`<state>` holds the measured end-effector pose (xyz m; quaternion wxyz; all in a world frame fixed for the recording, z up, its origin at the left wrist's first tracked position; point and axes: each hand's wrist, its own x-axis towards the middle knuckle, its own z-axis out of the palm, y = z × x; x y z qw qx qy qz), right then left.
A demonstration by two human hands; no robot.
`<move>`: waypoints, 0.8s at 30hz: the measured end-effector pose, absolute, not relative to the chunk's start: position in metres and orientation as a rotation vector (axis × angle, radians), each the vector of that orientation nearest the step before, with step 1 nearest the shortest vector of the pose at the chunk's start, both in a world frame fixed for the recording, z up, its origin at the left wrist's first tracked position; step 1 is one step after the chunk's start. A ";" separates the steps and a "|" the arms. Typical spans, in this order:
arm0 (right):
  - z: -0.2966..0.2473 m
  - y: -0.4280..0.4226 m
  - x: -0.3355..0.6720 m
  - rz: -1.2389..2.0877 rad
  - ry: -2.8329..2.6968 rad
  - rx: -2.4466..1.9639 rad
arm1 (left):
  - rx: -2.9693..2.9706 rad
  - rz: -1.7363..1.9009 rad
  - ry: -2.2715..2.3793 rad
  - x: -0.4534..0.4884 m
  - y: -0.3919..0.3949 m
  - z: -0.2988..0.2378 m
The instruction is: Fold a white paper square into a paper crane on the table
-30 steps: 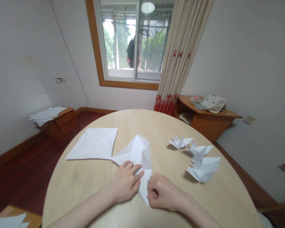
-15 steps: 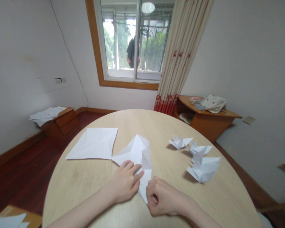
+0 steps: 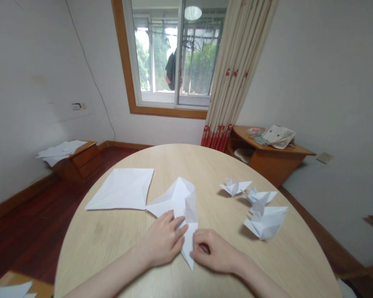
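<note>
one round desk (image 3: 211, 165): apparently a firm folding support.
square paper (image 3: 121, 188): left, likely within reach.
folded sheet (image 3: 177, 198): desk centre.
left hand (image 3: 164, 241): fingers spread flat, presumably steadying it.
right hand (image 3: 216, 250): fingers curled along its edge, likely creasing; grip unclear.
folded figures (image 3: 269, 223): right, presumably clear of handling.

Creased sheet (image 3: 179, 196), paper birds (image 3: 271, 223) obstruct; tabletop (image 3: 211, 207) between free.

Folded paper (image 3: 180, 198), left hand (image 3: 165, 240) atop, round table (image 3: 219, 219)
</note>
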<state>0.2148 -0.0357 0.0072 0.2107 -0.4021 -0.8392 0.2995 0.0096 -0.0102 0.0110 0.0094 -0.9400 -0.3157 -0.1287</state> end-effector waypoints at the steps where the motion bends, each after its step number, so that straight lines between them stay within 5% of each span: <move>1: 0.007 -0.034 0.216 0.796 -2.307 -1.097 | -2.929 -0.407 -0.985 0.010 -0.010 0.010; 8: 0.002 -0.025 0.225 0.292 -2.263 -1.010 | -2.910 -0.416 -0.976 0.010 -0.009 0.005; 24: 0.003 -0.025 0.232 -0.194 -2.289 -0.858 | -2.991 -0.464 -0.986 0.009 -0.004 0.003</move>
